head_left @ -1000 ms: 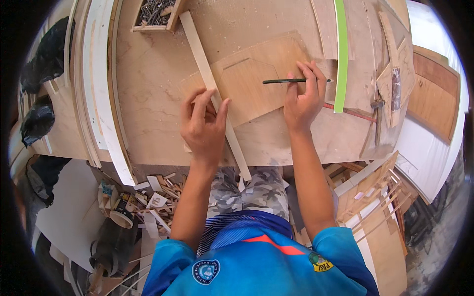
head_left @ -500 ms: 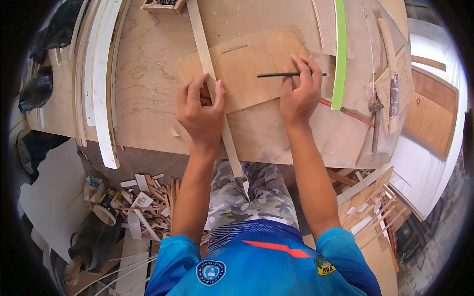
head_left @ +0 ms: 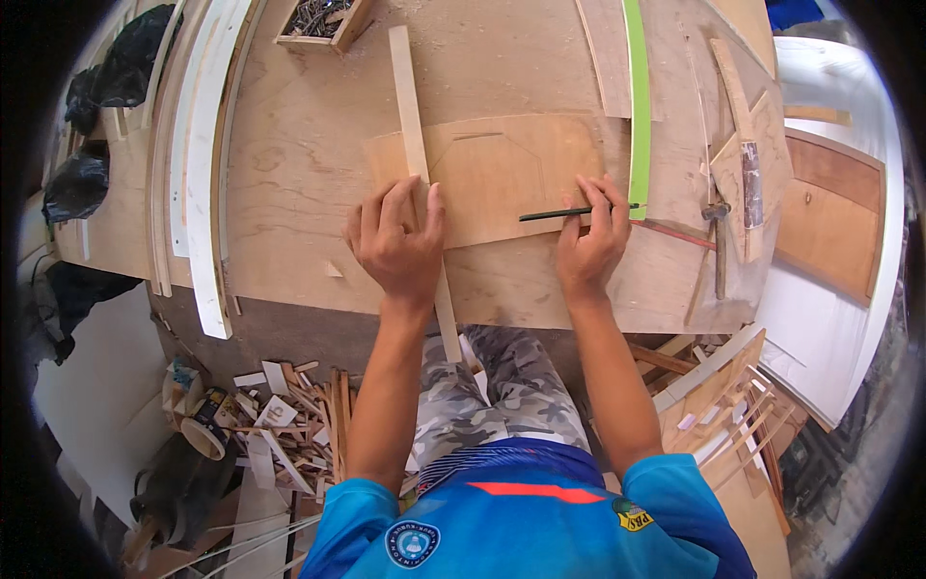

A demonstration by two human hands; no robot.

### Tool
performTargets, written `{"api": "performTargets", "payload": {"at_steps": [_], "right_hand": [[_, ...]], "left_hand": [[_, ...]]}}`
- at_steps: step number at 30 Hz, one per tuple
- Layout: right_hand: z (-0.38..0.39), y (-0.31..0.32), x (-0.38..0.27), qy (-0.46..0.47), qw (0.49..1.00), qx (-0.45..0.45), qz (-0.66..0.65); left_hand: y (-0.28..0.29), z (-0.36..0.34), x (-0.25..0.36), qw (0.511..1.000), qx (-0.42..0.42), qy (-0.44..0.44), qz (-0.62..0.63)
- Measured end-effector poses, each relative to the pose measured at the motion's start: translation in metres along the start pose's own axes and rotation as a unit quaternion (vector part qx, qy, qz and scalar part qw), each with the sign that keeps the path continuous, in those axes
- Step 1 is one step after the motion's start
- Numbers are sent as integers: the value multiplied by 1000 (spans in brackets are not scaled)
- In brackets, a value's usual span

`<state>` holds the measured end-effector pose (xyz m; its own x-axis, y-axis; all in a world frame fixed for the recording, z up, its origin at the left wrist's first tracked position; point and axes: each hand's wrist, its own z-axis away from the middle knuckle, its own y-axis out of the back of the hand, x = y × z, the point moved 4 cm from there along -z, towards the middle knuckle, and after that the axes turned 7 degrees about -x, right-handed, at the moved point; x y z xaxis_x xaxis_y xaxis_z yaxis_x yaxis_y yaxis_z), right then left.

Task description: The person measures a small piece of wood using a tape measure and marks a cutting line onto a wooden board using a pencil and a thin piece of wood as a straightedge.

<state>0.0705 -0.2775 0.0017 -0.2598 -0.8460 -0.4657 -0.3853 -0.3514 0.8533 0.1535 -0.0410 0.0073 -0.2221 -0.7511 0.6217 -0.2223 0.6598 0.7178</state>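
Note:
A thin plywood panel with a faint angular pencil outline lies flat on the workbench. Across its left part runs a narrow wooden strip, whose near end reaches past the bench edge over my legs. My left hand grips this strip between thumb and fingers near the panel's lower left. At the panel's right edge, my right hand holds a dark pencil between its fingers, the pencil lying sideways and pointing left. Whether the right fingertips also pinch the panel, I cannot tell.
Long boards lie along the bench's left side. A small box of nails stands at the back. To the right are a green-faced strip, a red strip and a hammer. Wood offcuts pile up below the bench.
The plywood panel has turned slightly, its lower edge now more level. The wooden strip stands more upright, its far end now in view. Both hands have stayed on their things; the view has shifted slightly.

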Motion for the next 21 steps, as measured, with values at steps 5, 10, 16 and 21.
{"api": "performTargets", "payload": {"at_steps": [5, 10, 16, 21], "right_hand": [[2, 0, -3, 1, 1000, 11, 4], [2, 1, -2, -3, 1000, 11, -2], [2, -3, 3, -5, 1000, 9, -17], [1, -1, -1, -8, 1000, 8, -17]], "left_hand": [[2, 4, -3, 1000, -14, -7, -4], [-3, 7, -4, 996, -69, 36, -38], [-3, 3, -5, 1000, -19, -1, -11], [-6, 1, -10, 1000, -20, 2, 13]]}}
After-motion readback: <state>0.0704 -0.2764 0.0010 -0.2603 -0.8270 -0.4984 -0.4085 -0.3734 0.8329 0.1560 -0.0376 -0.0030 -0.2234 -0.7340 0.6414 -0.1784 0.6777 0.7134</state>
